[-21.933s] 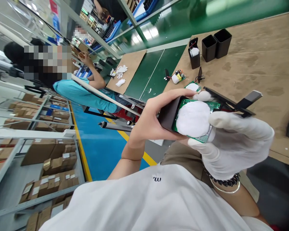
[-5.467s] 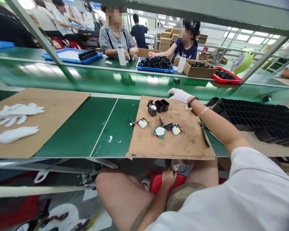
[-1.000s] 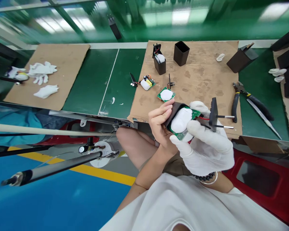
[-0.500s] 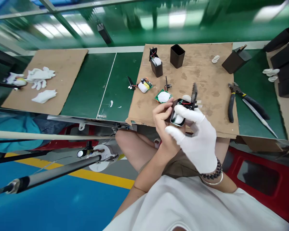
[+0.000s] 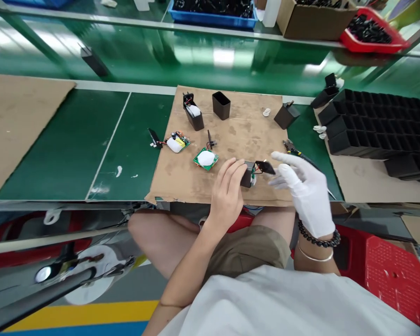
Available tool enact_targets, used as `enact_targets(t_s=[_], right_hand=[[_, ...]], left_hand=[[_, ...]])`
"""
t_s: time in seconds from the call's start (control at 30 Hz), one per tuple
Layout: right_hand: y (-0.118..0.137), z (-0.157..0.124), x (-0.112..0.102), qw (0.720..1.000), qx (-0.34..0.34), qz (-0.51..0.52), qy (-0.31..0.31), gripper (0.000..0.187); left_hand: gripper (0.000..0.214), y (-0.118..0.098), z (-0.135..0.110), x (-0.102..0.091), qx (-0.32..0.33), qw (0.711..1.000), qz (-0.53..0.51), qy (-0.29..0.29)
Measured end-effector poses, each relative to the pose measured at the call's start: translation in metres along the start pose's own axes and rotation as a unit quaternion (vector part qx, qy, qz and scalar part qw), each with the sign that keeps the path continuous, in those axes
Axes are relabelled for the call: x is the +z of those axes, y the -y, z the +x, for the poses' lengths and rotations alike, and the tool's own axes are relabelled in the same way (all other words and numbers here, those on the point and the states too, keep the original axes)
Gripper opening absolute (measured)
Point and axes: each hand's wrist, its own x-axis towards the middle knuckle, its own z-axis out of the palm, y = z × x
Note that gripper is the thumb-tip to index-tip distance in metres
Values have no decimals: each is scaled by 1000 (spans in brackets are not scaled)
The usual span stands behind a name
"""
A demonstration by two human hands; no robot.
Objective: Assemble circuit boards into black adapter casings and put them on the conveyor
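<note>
My bare left hand (image 5: pixel 227 191) grips a small black plastic housing (image 5: pixel 247 174) above the near edge of the brown cardboard mat (image 5: pixel 231 140). A green circuit board sits inside it, its edge just showing. My right hand (image 5: pixel 306 186), in a white glove, pinches the black plug cap (image 5: pixel 265 167) that hangs on red wires from the housing. On the mat lie a green board with a white pad (image 5: pixel 206 158) and another wired board (image 5: pixel 177 143).
Three more black housings (image 5: pixel 221 105) stand at the mat's far side, one with a board in it. Pliers (image 5: pixel 294 150) lie right of my hands. Rows of black housings (image 5: pixel 374 126) fill the right. Bins of black parts sit beyond the green conveyor (image 5: pixel 161 51).
My hands have moved forward and down over the mat's near edge. The board has gone deeper into the housing, and the plug cap now lies close against its open end.
</note>
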Motion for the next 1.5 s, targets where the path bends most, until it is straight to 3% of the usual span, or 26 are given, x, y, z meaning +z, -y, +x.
enact_targets(t_s=[0.13,0.23,0.33,0.47,0.63,0.8,0.93,1.0,1.2,1.5], right_hand=[[1,1,3,995,92,9,37,59],[0,-1,3,992,110,31,61,58],[-6,-4,7,996,70,12,52,51],[-15,-10,13,995,-2,-93,24,40],[-11,-16,16,956,-138,-260,-11,36],[-16,-16,29,930,-195,-294,-100,42],[-33,-14,44,903,-294,-278,-147,16],[-40,-13,47,899,-317,-270,-132,14],[-35,-12,36,911,-280,-295,-71,32],[-22,4,11,884,-267,-380,45,33]], left_hand=[[43,-1,6,-6,126,981,147,-1],[40,1,7,-9,149,971,189,-6],[42,2,4,-3,103,979,174,-6],[50,-1,-1,12,-11,997,75,-5],[61,-10,-1,26,-114,993,-15,17],[54,-13,-3,34,-159,985,-56,33],[50,-11,-4,34,-161,984,-67,40],[49,-12,-3,32,-178,980,-74,49],[51,-12,-2,31,-203,973,-86,65],[61,-9,-2,31,-194,973,-89,88]])
